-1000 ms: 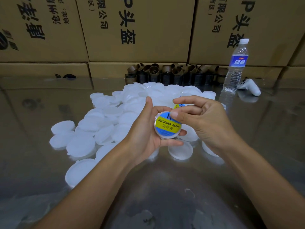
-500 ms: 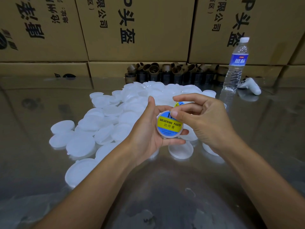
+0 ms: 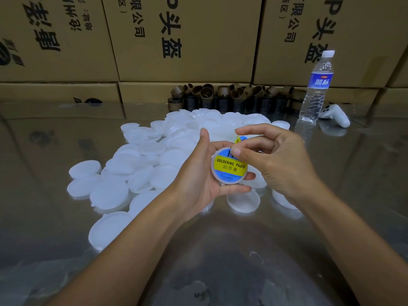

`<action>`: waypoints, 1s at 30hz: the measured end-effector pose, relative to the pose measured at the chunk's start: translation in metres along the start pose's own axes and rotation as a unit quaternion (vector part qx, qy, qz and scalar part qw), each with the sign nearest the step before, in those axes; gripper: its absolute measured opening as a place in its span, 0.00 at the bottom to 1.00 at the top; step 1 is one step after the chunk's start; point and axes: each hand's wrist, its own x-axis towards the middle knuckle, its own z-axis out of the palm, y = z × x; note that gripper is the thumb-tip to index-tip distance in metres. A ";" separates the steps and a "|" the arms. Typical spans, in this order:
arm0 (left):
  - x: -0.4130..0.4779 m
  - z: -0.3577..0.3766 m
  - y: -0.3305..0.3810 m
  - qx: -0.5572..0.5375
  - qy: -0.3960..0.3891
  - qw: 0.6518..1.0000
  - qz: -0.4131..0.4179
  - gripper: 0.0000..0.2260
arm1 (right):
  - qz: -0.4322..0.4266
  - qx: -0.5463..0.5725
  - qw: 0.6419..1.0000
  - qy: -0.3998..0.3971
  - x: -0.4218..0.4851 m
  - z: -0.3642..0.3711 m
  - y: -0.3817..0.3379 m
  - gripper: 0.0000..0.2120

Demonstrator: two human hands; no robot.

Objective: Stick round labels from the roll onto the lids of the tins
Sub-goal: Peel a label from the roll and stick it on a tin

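Over steel table [image 3: 220,272], left hand [image 3: 198,180] holds labelled lid [image 3: 229,168].

Dim light, glare on the steel table [image 3: 220,261], edges bowed.

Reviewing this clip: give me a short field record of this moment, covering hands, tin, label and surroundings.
left hand: holds a white tin, labelled face towards the camera
label: round, blue and yellow, reads SOLDERING PASTE, on the tin's top
right hand: thumb presses the label's upper edge; fingers curled, what they hold is unclear
second label: peeks out between the right fingers
table: pile of white unlabelled lids left of and behind the hands
background: water bottle, white controller, cardboard cores, cartons
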 end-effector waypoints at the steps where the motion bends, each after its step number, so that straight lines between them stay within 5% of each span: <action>1: 0.000 0.000 0.000 -0.001 0.000 1.000 0.001 0.28 | -0.001 0.000 1.000 0.001 0.000 0.000 0.000 0.12; 22: 0.002 0.000 -0.002 -0.021 0.001 1.000 0.011 0.26 | -0.042 -0.029 0.998 0.031 -0.002 0.007 0.004 0.12; 30: 0.001 0.001 -0.002 -0.034 -0.019 0.999 0.020 0.15 | -0.053 -0.049 0.997 0.032 -0.002 0.006 0.006 0.12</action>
